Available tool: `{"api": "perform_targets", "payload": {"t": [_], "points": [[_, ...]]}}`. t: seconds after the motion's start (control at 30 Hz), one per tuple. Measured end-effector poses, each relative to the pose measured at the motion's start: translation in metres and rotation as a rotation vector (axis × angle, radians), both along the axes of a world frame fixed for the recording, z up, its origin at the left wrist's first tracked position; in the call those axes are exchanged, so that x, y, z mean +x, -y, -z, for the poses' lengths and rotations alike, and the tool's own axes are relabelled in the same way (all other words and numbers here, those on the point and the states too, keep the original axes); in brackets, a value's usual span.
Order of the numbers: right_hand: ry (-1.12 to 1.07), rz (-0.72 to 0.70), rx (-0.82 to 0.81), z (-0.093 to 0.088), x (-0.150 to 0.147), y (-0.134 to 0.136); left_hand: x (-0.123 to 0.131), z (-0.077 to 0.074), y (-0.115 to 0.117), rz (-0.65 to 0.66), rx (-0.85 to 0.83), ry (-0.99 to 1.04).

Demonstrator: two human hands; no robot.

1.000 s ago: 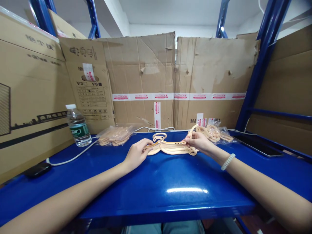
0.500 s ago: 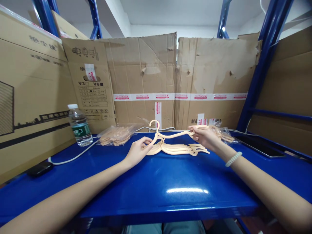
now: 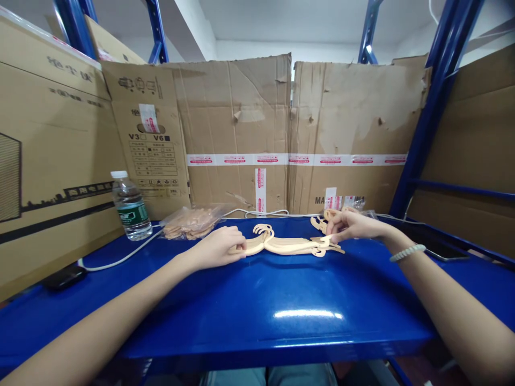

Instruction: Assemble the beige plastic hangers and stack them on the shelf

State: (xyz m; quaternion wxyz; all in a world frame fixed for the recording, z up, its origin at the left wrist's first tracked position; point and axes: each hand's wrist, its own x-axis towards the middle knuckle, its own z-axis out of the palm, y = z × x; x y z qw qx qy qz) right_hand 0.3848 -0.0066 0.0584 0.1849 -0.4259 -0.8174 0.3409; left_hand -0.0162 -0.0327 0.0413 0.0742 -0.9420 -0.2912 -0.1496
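Several cream-coloured clothes hangers [image 3: 289, 246] lie stacked on the blue shelf top, their hooks fanned out at the back. My left hand [image 3: 222, 246] has its fingers closed round the left end of the top hanger; the left ends are mostly hidden under it. At the other end, my right hand [image 3: 351, 224], with a pale beaded bracelet at the wrist, pinches the right tip of the top hanger. Just behind that hand lie more cream hanger parts [image 3: 319, 222], partly covered by the fingers.
A clear bag of beige pieces [image 3: 195, 221] rests at the back left, beside a water bottle [image 3: 132, 209]. A black device [image 3: 65, 277] and a white cable [image 3: 115, 264] lie at left. Cardboard boxes [image 3: 237, 134] wall the back. A dark flat tablet-like device [image 3: 442, 247] sits right.
The hanger that was held raised and tilted above the stack has come down flat onto it. My left hand moved slightly left, and my right hand lowered and shifted right.
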Motion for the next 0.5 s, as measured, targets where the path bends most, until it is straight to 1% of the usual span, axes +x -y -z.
{"api": "perform_targets", "payload": {"t": [0.07, 0.13, 0.23, 0.37, 0.5], "points": [[0.111, -0.062, 0.002, 0.005, -0.002, -0.003, -0.002, -0.002, 0.002, -0.042, -0.023, -0.048], [0.187, -0.088, 0.003, 0.009, -0.004, -0.005, -0.002, -0.003, 0.003, -0.081, -0.057, -0.057], [0.282, -0.062, 0.006, 0.012, -0.006, -0.005, -0.001, -0.002, 0.004, -0.090, -0.105, -0.055], [0.379, 0.008, 0.042, 0.008, -0.011, 0.000, 0.001, -0.001, 0.006, -0.062, -0.118, -0.054], [0.348, 0.022, 0.120, 0.005, -0.019, 0.006, 0.003, -0.001, 0.009, -0.056, -0.093, -0.075]]}}
